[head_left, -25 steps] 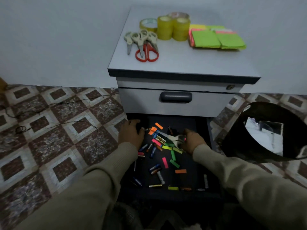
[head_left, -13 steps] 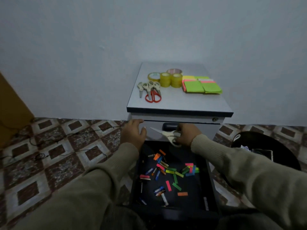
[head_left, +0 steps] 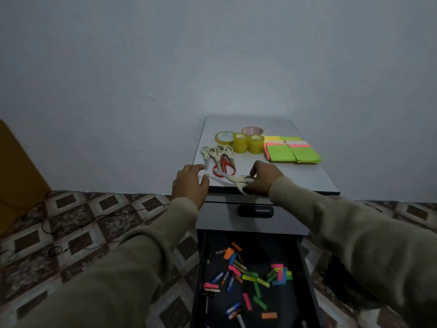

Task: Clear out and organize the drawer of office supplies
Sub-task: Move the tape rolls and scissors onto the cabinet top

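The open dark drawer [head_left: 199, 275] at the bottom holds several coloured paper strips [head_left: 249, 278] and small batteries [head_left: 233, 308]. Above it, my right hand [head_left: 264, 179] grips a pair of cream-handled scissors [head_left: 233, 179] by the handles, over the front edge of the grey cabinet top [head_left: 312, 178], blades pointing left. My left hand [head_left: 190, 183] hovers with relaxed fingers at the top's front left corner, holding nothing. Farther back on the top lie more scissors [head_left: 218, 155], one pair red-handled, yellow tape rolls [head_left: 247, 143] and neon sticky notes [head_left: 293, 151].
A shut upper drawer with a dark handle [head_left: 255, 211] sits under the cabinet top. Patterned floor tiles and thin black cables [head_left: 94, 216] lie left. A dark round object [head_left: 347, 280] stands on the floor at the right. An orange-brown panel [head_left: 16, 176] is at far left.
My right hand lifted the cream scissors out of the drawer and up to the cabinet top's front edge. My left hand rose with it. The view tilted upward.
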